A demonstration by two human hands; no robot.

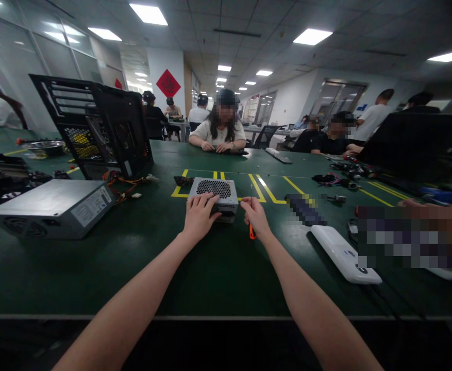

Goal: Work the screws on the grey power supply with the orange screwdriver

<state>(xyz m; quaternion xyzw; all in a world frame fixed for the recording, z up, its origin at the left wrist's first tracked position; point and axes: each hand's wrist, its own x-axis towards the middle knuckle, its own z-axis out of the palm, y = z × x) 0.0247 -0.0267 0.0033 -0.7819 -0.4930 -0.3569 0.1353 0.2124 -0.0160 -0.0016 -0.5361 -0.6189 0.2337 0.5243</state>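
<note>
A small grey computer power supply (229, 197) with a honeycomb-vented top lies on the green table in front of me. My left hand (200, 214) is on its near left corner, fingers over the top and thumb along the near side, steadying it. Just off its right side, my right hand (255, 215) is closed around a screwdriver (252, 233). Its orange handle end sticks out below the palm; the tip is too small to make out. Dark cables (183, 181) come out behind the power supply's left side.
A larger power supply (55, 206) and a black computer case (98, 126) stand at left. A phone (305, 208) and a white power bank-like device (344, 252) lie at right, near another person's hand. Across the table sits a person (220, 129). Cables (349, 172) lie far right.
</note>
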